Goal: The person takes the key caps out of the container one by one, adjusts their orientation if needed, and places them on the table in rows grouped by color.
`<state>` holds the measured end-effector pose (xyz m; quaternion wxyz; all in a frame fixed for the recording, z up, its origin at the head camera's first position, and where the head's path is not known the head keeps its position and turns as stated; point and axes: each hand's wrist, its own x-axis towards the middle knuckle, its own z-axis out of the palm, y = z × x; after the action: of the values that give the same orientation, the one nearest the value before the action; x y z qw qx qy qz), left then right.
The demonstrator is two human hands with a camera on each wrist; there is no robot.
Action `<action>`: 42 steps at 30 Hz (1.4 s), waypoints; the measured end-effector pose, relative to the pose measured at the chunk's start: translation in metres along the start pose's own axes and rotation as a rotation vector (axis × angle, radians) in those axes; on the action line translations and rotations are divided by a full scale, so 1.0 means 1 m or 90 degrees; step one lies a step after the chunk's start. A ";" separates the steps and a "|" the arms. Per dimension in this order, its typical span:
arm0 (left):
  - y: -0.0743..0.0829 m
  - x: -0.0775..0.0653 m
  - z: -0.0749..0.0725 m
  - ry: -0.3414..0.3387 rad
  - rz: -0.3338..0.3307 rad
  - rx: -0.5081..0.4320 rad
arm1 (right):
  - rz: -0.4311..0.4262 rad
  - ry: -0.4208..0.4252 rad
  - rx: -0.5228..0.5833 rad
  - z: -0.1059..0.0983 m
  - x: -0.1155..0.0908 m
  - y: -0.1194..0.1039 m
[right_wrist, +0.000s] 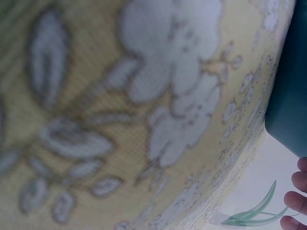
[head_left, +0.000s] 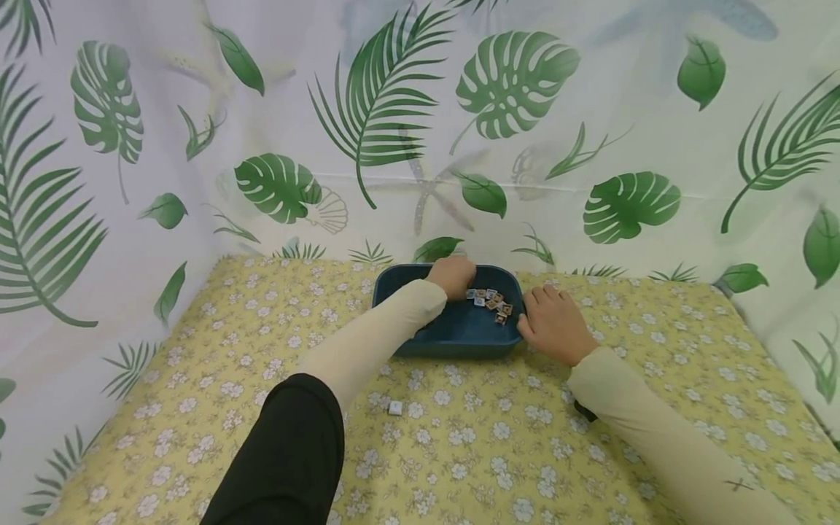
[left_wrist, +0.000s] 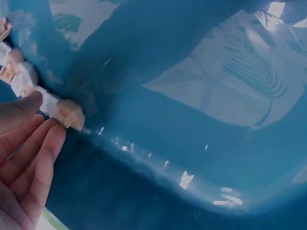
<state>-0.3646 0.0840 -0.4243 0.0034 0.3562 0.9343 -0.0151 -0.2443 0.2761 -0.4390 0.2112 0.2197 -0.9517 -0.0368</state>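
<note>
Basin (head_left: 453, 350), dark blue with rounded corners, sits at the far side of a yellow floral tablecloth (head_left: 499, 452), near the wall cloth (head_left: 295, 109) printed with green leaves. Small square tiles (head_left: 492, 302), white and brown, lie clustered on its floor, toward the right end. Left hand (head_left: 453, 275) reaches over the near rim to the far side, just beside the cluster. Left wrist view: thumb slightly apart from the fingers, tips at a line of tiles; cannot tell whether one is pinched. Right hand (head_left: 554, 324) rests along the outside of the basin's right end, fingers relaxed and close together, thumb at the rim, holding nothing. Single white tile (head_left: 395, 408) lies on the tablecloth in front of the basin, well apart from the cluster. Left arm: cream sleeve (head_left: 374, 335), black above. Right sleeve (head_left: 663, 430) cream, small dark cross mark near the elbow.
</note>
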 end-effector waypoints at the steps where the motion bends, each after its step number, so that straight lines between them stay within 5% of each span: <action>1: 0.000 0.000 0.002 0.001 0.002 0.007 | 0.001 -0.002 0.000 0.000 0.000 0.000; 12: 0.001 -0.004 0.010 0.037 0.026 0.045 | 0.007 -0.007 0.006 0.001 0.002 0.000; 26: 0.002 -0.007 0.005 -0.008 0.001 0.061 | 0.015 -0.015 0.005 -0.002 0.003 -0.002; 35: -0.006 -0.010 0.000 -0.023 0.001 -0.053 | 0.003 0.000 -0.004 -0.001 0.001 -0.001; 42: -0.009 -0.026 -0.037 -0.036 0.031 -0.173 | 0.003 0.005 0.006 0.003 0.001 0.001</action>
<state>-0.3512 0.0612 -0.3866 0.0784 0.3742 0.9184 0.1016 -0.2468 0.2763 -0.4414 0.2137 0.2186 -0.9516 -0.0309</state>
